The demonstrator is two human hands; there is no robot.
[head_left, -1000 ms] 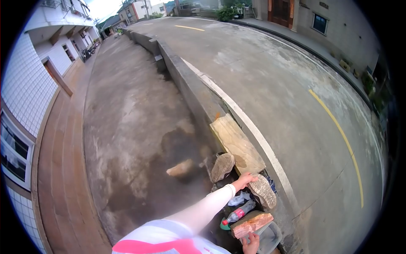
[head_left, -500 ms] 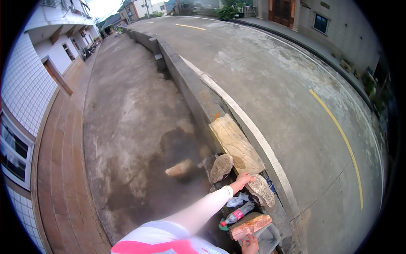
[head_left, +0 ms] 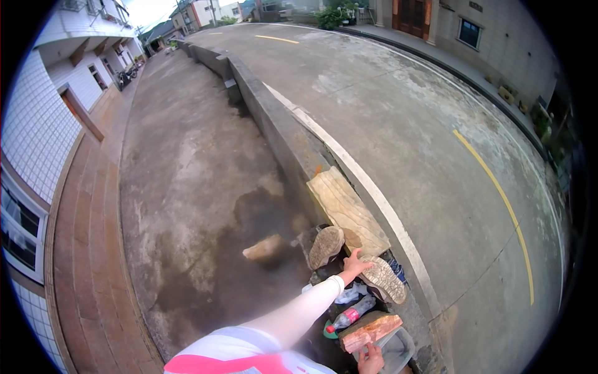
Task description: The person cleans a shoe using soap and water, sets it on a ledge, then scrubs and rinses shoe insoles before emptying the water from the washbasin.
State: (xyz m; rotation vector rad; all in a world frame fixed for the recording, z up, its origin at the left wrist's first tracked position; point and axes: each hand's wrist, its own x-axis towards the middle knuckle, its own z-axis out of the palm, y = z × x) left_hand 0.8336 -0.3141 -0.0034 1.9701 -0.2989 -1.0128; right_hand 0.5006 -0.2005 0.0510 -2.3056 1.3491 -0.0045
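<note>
My left hand [head_left: 356, 266], on the outstretched arm, has its thumb and fingers apart at the edge of an upturned shoe [head_left: 384, 280], whose pale, dirty sole faces up. Another shoe [head_left: 326, 247] stands sole-out just to the left. Low in the view, my right hand [head_left: 371, 360] has bent fingers at the near edge of a rough reddish block [head_left: 374, 332], of wood or stone. What its fingers hold, if anything, is hidden. A clear plastic container [head_left: 400, 350] is beside this hand.
A plastic bottle [head_left: 352, 314] with a red cap and label lies between the block and a crumpled whitish bag [head_left: 350, 295]. A wooden board [head_left: 347, 209] rests along the low concrete wall [head_left: 274, 128]. A loose stone [head_left: 265, 248] sits on the wet ground.
My left hand has drawn slightly left and back along the shoe's edge, its thumb now spread upward. The shoes look unmoved. My right hand has barely shifted.
</note>
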